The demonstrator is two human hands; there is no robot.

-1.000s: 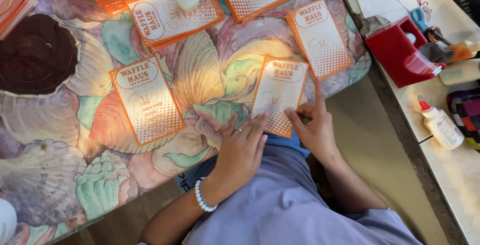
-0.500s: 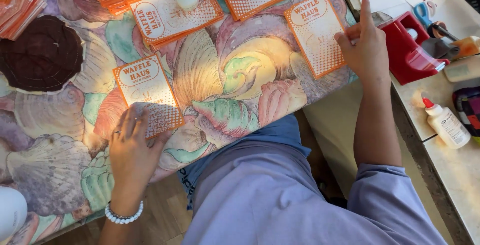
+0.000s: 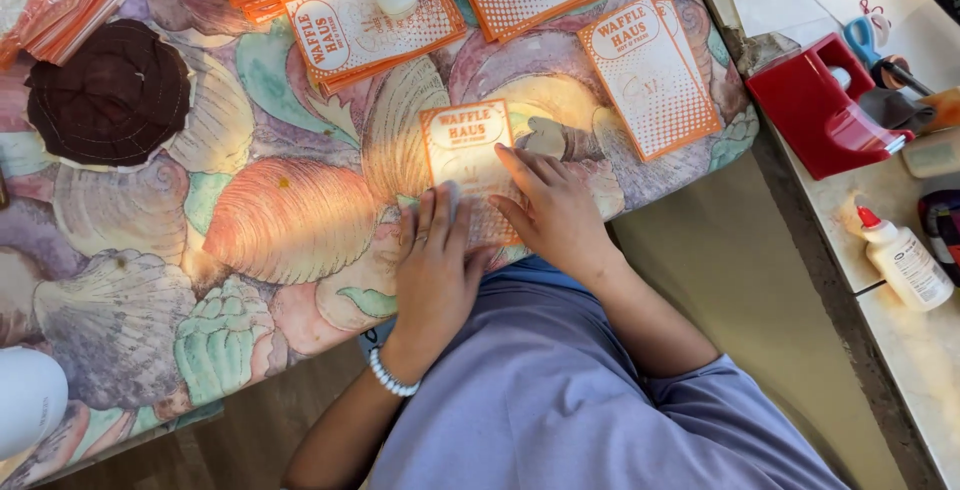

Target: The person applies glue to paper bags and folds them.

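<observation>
Left hand (image 3: 435,265), beaded bracelet at wrist, flat and unclenched, fingers pressing lower left of orange printed card (image 3: 468,155). Right hand (image 3: 553,212) likewise flat, palm down, fingertips on lower right of same card; nothing gripped by either. Card lying face up near front edge of shell-patterned bench (image 3: 280,220). Farther back: single orange card (image 3: 650,75) to the right, stacks of cards (image 3: 370,20) along far side, dark round crocheted piece (image 3: 110,90) at left. Red tape dispenser (image 3: 820,110) and white glue bottle (image 3: 905,262) on adjoining counter (image 3: 920,350).
</observation>
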